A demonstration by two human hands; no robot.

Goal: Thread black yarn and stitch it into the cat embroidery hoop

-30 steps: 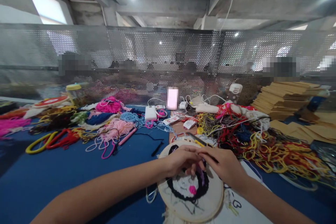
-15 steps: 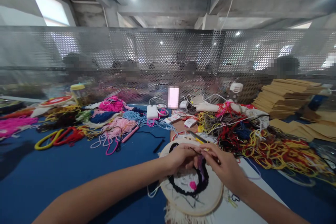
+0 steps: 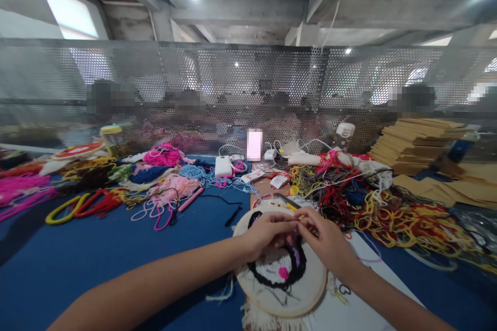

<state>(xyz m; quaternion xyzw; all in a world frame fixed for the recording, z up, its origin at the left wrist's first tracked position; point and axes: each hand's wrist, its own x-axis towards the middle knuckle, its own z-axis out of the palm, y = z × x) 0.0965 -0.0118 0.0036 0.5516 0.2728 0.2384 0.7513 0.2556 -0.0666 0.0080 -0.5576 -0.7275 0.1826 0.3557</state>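
Note:
A round embroidery hoop with cream cloth lies in front of me. Thick black yarn loops form a curved outline on it, with a bright pink tuft and a purple yarn strip. Over its upper part, my left hand is closed, thumb against fingers. My right hand pinches right beside it, fingertips meeting the left ones. What lies in the two pinches is too small and hidden to make out. Just behind the hands rests a dark-and-yellow tool, partly covered.
Tangled yellow, red and grey yarn is heaped at the right, before stacked brown envelopes. Left lie pink yarn, yellow-handled scissors and a pink pen-like tool. White paper sits under the hoop. A perforated metal screen stands behind.
The fingertips have drawn closer together, and the dark thin piece seen between them earlier is now hidden. The whole view has shifted slightly. The loose white yarn left of the hoop lies differently.

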